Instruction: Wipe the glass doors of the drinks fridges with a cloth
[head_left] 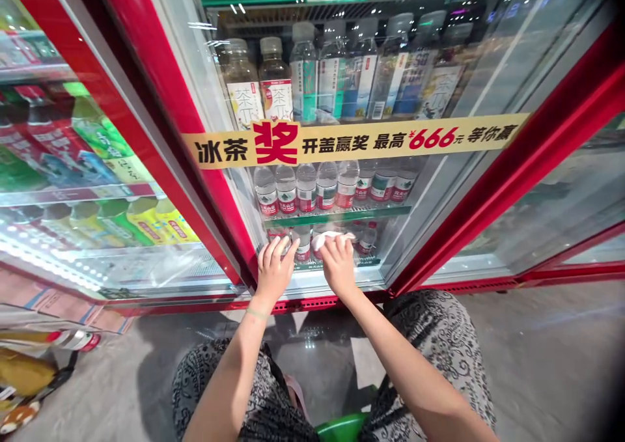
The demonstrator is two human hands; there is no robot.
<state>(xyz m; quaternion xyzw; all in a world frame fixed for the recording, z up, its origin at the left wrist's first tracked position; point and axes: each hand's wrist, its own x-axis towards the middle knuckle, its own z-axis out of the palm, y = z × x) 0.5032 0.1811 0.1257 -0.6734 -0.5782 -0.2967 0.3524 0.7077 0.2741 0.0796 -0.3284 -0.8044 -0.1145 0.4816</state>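
In the head view my right hand [338, 262] is closed on a white cloth [322, 239], which lies against the lower part of the glass door [336, 146] of a drinks fridge. To its left, my left hand [276, 266] is at the same glass with its fingers spread and holding nothing. Behind the glass, bottles of water [306, 188] with red and white labels stand on a low shelf. A yellow strip [361, 141] with black and red lettering runs across the door above my hands.
Red door frames [508, 175] border the glass. Another fridge section on the left holds soft drink bottles [46, 129]. A green rounded object [344, 427] is between my knees. Bottles and pink boxes [63, 305] are at the lower left, above the grey floor [151, 377].
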